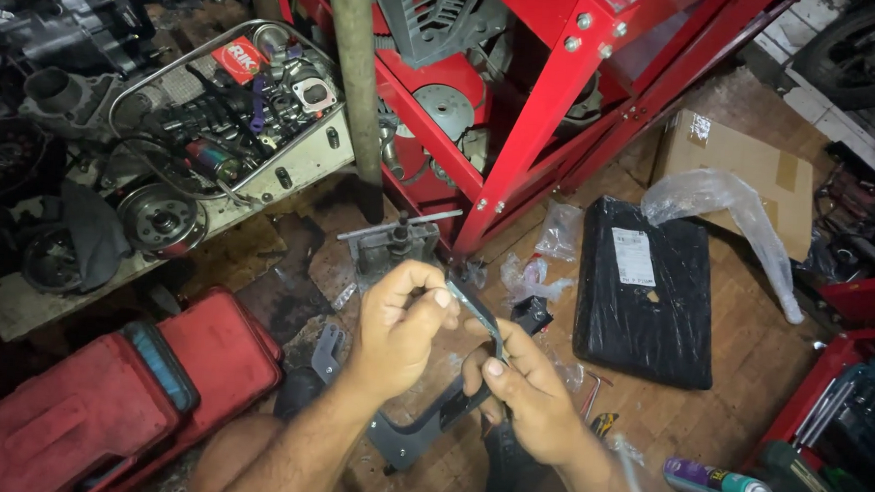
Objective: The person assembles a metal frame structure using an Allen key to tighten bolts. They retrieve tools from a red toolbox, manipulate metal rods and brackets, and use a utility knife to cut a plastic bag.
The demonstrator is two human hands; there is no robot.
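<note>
A cluttered workshop floor (746, 378) of worn boards lies under a red metal frame (551, 113). Both forearms reach up from six o'clock; the left hand (402, 325) and right hand (529, 393) each pinch a thin grey metal bracket (474, 312) held between them at centre. At ten o'clock, a white tray (303, 161) holds engine parts. A red toolbox (106, 399) sits at eight o'clock, a spray can (722, 485) at five.

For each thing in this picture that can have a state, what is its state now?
Left hand: closed on the upper end of the grey metal bracket.
Right hand: gripping the bracket lower down.
Red tool case: shut, lying on the floor.
Black package: sealed, flat on the floor.
Cardboard box: closed.
Clear plastic bag: loose and crumpled, on the box.
Spray can: lying on its side.
Parts tray: full of engine parts.
</note>
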